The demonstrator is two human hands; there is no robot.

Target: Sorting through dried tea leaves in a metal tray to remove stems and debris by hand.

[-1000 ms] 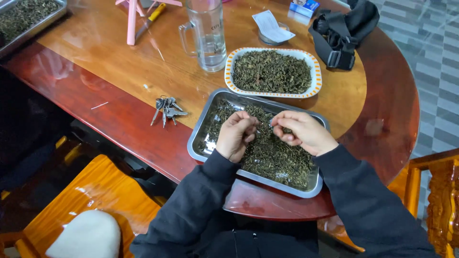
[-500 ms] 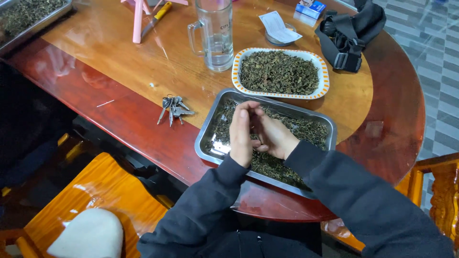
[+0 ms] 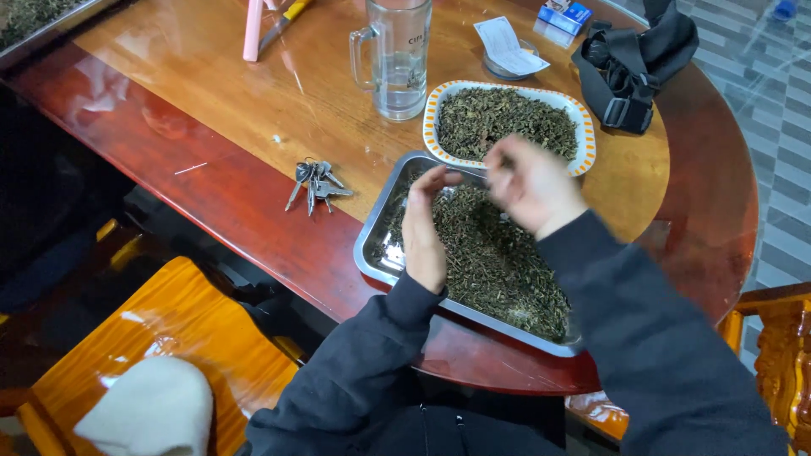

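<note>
Metal tray point(image 3: 382, 245) of dried leaves point(image 3: 490, 253) sits at the near edge of the bench point(image 3: 211, 127), its near corner overhanging the rim. Left hand point(image 3: 422, 228) stands on edge over the tray's left part, fingers half curled, holding nothing visible. Right hand point(image 3: 528, 181) is lifted above the tray's far edge, blurred; cannot tell its grip. Oval dish point(image 3: 583, 127) of leaves touches the tray's far side. Keys point(image 3: 314, 181) lie left, glass mug point(image 3: 397, 55) beyond, black strap bag point(image 3: 634, 63) far right. Open wood lies left of the keys.
</note>
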